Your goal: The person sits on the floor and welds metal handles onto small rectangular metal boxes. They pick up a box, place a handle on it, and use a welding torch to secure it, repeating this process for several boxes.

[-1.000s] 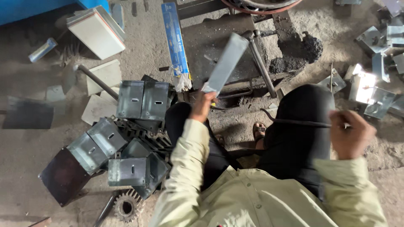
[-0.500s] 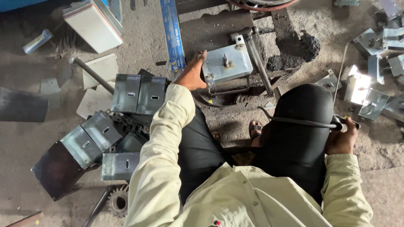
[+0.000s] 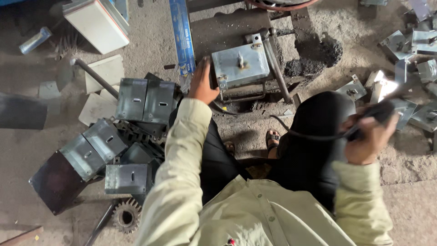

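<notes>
One flat, grey metal plate (image 3: 241, 66), small centre bracket.

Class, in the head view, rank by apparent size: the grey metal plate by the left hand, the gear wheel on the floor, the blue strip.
1. grey metal plate
2. blue strip
3. gear wheel, though it lies nearer the camera.

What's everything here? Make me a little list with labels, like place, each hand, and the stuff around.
Place: dusty workshop floor, seen from above
Left hand: touching the left edge of a flat grey metal plate on a dark frame
Right hand: gripping a dark tool handle with a cable
Left side: pile of grey metal boxes, a gear wheel
Right side: scattered shiny metal pieces
</notes>
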